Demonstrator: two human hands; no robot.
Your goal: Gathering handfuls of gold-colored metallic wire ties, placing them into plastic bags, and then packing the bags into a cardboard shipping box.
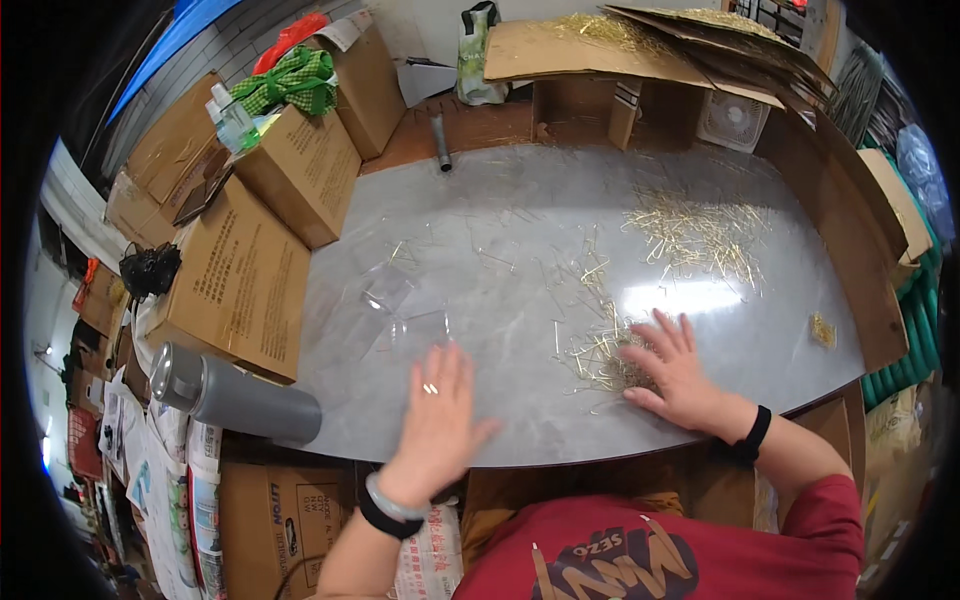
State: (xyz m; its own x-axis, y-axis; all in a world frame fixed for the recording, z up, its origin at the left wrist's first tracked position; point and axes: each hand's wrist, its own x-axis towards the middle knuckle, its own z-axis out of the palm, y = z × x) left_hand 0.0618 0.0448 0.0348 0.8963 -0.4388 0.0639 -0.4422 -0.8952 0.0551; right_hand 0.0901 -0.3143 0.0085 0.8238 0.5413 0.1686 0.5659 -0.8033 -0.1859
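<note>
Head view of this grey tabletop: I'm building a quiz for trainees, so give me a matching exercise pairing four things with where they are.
Things:
1. left hand
2. right hand
3. grey metal flask
4. small white fan

Places:
A. lying on its side at the table's left edge
B. flat on the bare grey tabletop
C. far right corner, beneath cardboard sheets
D. pressed on a pile of thin gold wire pins

Pairs: 1-B, 2-D, 3-A, 4-C

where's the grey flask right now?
Head view, person's left: the grey flask lies on its side at the table's lower-left edge, against the big cardboard box, left of the left hand.
</note>
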